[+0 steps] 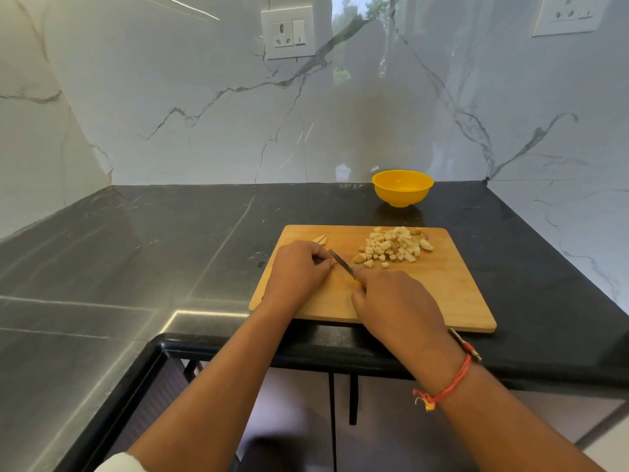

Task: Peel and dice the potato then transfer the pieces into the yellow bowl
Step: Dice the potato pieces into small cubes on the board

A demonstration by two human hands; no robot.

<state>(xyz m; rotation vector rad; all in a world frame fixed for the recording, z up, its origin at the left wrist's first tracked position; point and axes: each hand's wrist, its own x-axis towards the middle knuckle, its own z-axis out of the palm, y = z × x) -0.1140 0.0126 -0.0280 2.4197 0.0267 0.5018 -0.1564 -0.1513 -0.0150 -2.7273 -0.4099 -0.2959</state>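
1. Head view: the right hand gripped the knife; the left hand curled beside it, its hold hidden.
2. Beyond the right hand lay diced potato on the board, then the yellow bowl on the black desk, against a marble wall.

Walls: glossy white marble-look panels with grey veins filled the upper frame.
Sockets: one switch plate sat at upper centre, another at the upper right edge.
Reflection: trees and sky shone in the wall at top centre.
Counter: a dark stone countertop spanned the middle and ran down the left.
Light: a bright glare line lay at centre left.
Cabinets: grey fronts with a dark vertical handle showed at the bottom.
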